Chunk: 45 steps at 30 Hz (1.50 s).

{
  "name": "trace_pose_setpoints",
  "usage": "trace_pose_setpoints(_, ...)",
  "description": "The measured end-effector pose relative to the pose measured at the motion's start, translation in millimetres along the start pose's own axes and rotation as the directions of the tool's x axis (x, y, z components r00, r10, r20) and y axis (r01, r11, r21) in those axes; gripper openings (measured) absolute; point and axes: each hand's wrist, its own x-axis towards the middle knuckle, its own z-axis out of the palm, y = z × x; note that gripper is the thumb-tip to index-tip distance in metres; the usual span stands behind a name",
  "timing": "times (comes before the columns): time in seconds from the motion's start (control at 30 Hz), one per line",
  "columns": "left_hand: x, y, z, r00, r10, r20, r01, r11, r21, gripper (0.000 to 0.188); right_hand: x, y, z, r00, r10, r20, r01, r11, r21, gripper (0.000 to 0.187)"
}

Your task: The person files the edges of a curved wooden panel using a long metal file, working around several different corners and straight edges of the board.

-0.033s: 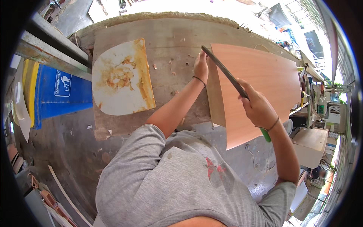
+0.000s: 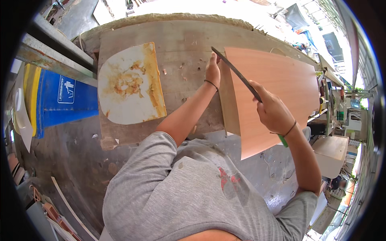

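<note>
A long dark flat file (image 2: pixel 236 73) slants across the left edge of a wood-grain sheet (image 2: pixel 277 90). My right hand (image 2: pixel 275 112) is closed around its near end, with a bit of green handle (image 2: pixel 283 140) showing below the wrist. At the far end, my left hand (image 2: pixel 212 73) appears to pinch the file near its tip, thumb pointing up; its other fingers are partly hidden. The sheet lies on top of a box-like wooden piece (image 2: pixel 230 102) and juts out past it at the near end.
A stained white board (image 2: pixel 128 84) with one rounded end rests on the worn workbench (image 2: pixel 181 34), among small chips. At the left stand a blue bin (image 2: pixel 70 102) and a metal beam (image 2: pixel 60 60). Shelving and a wooden cabinet (image 2: pixel 329 150) are at the right.
The file has shifted slightly toward the far left, its tip reaching further past my left hand. My right hand has moved a little the same way.
</note>
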Motion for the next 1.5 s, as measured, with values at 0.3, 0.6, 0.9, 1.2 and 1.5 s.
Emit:
trace_pose_setpoints(0.3,44,-15,3,0.98,-0.09,0.179,0.16,0.892,-0.423,0.078,46,11,-18,0.987,0.099,0.128,-0.068,0.971,-0.228,0.052)
trace_pose_setpoints(0.6,44,-10,-1,0.985,0.15,0.08,-0.159,0.98,0.123,0.053,49,2,-5,0.891,0.337,0.304,-0.246,0.922,-0.3,0.069)
trace_pose_setpoints(0.9,47,-16,-7,0.983,0.144,0.117,-0.14,0.989,-0.043,0.041,55,3,10,0.849,0.417,0.324,-0.382,0.909,-0.169,0.062)
trace_pose_setpoints(1.2,62,-32,-14,0.97,0.223,0.1,-0.226,0.974,0.013,0.039,60,-5,15,0.823,0.438,0.361,-0.441,0.894,-0.079,0.066)
trace_pose_setpoints(1.5,44,-30,-3,0.999,-0.027,0.018,0.028,1.0,-0.004,0.07,25,5,-9,0.928,0.307,0.213,-0.329,0.941,0.075,0.055)
